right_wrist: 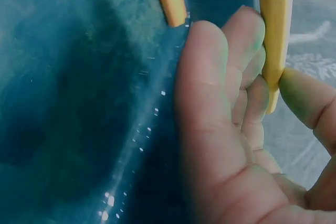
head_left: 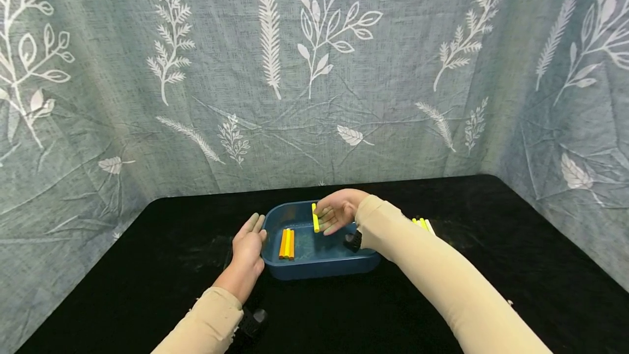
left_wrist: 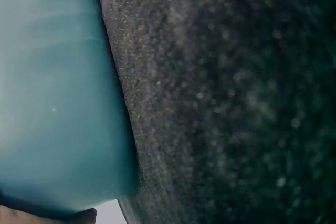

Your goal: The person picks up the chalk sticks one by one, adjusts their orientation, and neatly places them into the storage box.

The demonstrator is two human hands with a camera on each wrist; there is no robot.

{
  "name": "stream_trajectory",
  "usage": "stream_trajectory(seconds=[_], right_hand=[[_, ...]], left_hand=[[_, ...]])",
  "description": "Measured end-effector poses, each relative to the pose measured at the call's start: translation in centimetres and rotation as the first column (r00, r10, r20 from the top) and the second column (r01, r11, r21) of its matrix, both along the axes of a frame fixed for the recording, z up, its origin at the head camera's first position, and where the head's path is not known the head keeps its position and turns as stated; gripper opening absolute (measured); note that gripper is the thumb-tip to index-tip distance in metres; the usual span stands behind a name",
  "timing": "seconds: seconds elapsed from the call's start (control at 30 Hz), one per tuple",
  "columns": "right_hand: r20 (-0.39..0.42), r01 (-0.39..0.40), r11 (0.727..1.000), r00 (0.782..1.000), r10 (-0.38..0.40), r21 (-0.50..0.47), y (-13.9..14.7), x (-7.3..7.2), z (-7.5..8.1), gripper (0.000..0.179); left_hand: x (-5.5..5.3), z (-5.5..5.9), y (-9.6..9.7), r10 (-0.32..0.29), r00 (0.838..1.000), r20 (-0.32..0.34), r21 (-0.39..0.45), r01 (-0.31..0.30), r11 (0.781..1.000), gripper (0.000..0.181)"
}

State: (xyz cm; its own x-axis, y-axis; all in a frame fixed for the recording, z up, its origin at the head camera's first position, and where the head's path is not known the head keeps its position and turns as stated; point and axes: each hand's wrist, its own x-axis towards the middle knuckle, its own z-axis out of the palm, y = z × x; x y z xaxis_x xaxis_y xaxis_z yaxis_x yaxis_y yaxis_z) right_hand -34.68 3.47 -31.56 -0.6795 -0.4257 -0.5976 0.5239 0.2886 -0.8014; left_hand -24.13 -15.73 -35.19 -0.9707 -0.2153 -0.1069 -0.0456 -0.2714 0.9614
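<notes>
Between thumb and fingertips my right hand (head_left: 344,209) pinches a yellow chalk stick (head_left: 315,218) over the blue tray (head_left: 321,269). In the right wrist view that yellow chalk stick (right_wrist: 275,30) stands nearly upright between the thumb and the other fingers, which carry a greenish tinge. Inside the tray, on its left side, orange and yellow chalk sticks (head_left: 287,245) lie side by side. My left hand (head_left: 248,247) rests against the tray's left end with its fingers straight. The tray's outer wall (left_wrist: 58,103) fills the left of the left wrist view, a fingertip at the bottom edge.
More yellow and white chalk sticks (head_left: 423,224) lie right of the tray, partly hidden behind my right sleeve (head_left: 422,255). A black cloth (head_left: 491,234) covers the table. Grey-green curtains (head_left: 221,59) with white leaf prints enclose its back and sides.
</notes>
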Motion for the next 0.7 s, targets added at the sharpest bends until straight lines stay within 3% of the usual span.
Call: stream_trajectory(seconds=[0.27, 0.7], right_hand=[[0.019, -0.061, 0.992, 0.998, 0.059, 0.110, -1.5, -0.3, -1.1, 0.046], [0.039, -0.144, 0.977, 0.989, 0.140, 0.155, -3.5, -0.4, -2.6, 0.044]], left_hand=[[0.0, 0.1, -0.2, -0.001, 1.000, 0.012, -0.006, 0.001, 1.000, 0.057], [0.0, 0.1, -0.1, 0.003, 1.000, 0.019, 0.009, -0.003, 1.000, 0.057]])
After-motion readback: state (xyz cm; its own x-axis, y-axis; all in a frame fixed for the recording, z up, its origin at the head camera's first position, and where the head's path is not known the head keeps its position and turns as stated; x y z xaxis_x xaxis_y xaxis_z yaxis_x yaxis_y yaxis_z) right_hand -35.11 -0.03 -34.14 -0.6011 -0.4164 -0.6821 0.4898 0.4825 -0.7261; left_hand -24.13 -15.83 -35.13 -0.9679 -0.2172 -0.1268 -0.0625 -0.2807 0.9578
